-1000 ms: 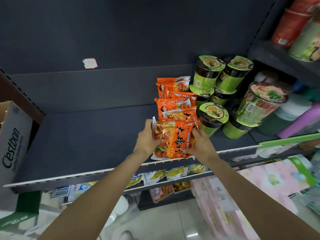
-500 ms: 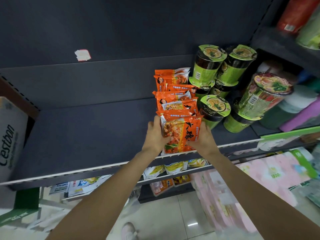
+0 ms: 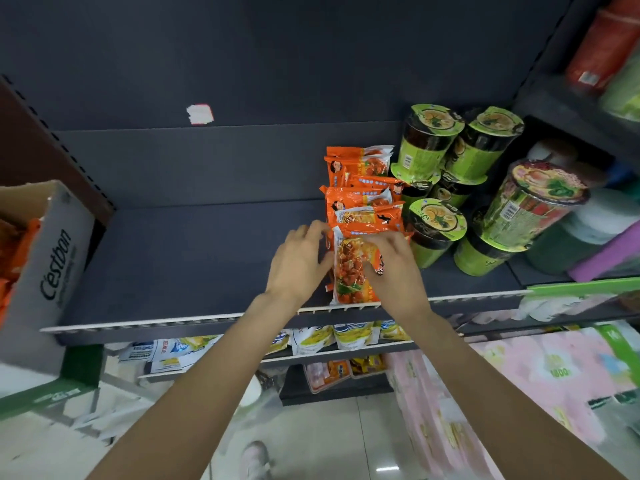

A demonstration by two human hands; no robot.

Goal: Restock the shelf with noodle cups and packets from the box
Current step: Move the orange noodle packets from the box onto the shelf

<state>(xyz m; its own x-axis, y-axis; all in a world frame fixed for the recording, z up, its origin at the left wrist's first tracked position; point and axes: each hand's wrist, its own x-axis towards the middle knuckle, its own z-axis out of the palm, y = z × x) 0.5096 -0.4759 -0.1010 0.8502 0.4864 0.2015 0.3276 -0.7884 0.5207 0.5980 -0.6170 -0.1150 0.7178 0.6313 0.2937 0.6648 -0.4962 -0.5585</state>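
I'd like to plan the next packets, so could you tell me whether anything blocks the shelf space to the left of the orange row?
Nothing visible does: the shelf left of the orange packets lies bare up to the cardboard box.

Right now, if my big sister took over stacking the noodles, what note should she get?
Left hand: fingers spread, touching the front orange packet's left edge.
Right hand: lying on that packet, fingers curled over its top.
Done: a row of orange packets and green noodle cups stands on the shelf.
Left: the shelf's left part is bare; the box at left holds more orange packets.
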